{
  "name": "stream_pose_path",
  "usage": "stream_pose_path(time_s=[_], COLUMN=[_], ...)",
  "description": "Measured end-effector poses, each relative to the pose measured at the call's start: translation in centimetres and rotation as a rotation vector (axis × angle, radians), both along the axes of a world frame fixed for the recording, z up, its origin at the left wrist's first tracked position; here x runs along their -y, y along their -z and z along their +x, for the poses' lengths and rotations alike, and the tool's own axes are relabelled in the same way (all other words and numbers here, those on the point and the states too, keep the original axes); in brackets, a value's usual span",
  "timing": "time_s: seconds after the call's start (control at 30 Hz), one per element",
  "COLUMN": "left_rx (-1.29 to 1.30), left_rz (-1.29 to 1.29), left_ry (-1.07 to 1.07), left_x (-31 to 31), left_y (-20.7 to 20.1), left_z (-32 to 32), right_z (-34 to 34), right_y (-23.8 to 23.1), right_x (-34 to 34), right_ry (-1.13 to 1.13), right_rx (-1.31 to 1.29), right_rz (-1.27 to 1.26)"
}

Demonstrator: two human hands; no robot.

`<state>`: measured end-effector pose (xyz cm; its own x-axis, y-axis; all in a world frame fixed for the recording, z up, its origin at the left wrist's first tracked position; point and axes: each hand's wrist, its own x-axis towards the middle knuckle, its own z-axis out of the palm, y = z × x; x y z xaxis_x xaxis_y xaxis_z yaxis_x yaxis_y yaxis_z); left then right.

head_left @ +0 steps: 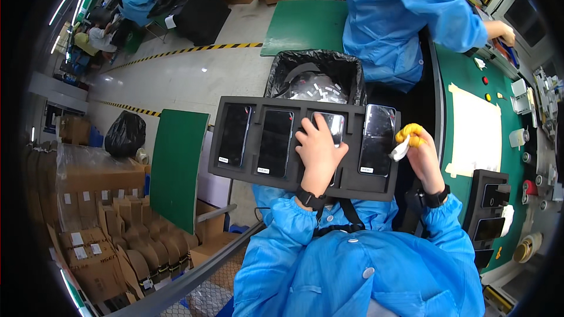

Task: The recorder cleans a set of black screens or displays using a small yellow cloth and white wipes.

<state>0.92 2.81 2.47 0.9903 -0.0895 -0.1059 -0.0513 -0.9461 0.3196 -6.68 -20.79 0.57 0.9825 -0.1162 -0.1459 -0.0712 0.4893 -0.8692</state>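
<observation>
A dark foam tray (pixel 308 189) lies before me with several smartphones in its slots. My left hand (pixel 319 152) spans the third smartphone (pixel 335 123) from the left, thumb at its right edge and fingers at its left; the palm hides much of it. To the left lie two black-screened smartphones (pixel 235 135) (pixel 275 142), each with a small white label. Another labelled smartphone (pixel 377 139) fills the rightmost slot. Right of the tray, my right hand (pixel 424 155) wears yellow finger cots and pinches a crumpled white wipe (pixel 400 149), held apart from the phones.
Beyond the tray stands a black-lined bin (pixel 352 70) with white scraps. A co-worker in blue (pixel 385 23) stands past it. At right, a green workbench (pixel 461 79) holds another phone tray (pixel 470 217). Cartons (pixel 97 258) and a green board (pixel 176 170) stand at left.
</observation>
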Motion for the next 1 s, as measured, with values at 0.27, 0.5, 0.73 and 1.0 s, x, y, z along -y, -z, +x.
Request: stream_pose_path(time_s=[0.27,0.5,0.73,1.0], left_rx=[0.189,-0.024,0.210,0.071], left_rz=[0.156,0.178,-0.062,0.147], left_ry=[-0.040,-0.177,-0.093,-0.259], left_x=[-4.3,-9.1,-9.9,-17.9], left_y=[-0.4,1.5,1.0,1.2], left_z=[3.8,3.1,6.3,7.2], right_z=[3.3,4.3,4.1,4.2], right_y=[0.7,-0.7,-2.4,-2.6], right_x=[0.8,-2.7,-4.9,-5.0], right_ry=[-0.045,-0.038,-0.075,0.073], right_rx=[0.035,-0.049,-0.007,-0.012], right_rz=[-0.022,-0.425,-0.571,-0.823])
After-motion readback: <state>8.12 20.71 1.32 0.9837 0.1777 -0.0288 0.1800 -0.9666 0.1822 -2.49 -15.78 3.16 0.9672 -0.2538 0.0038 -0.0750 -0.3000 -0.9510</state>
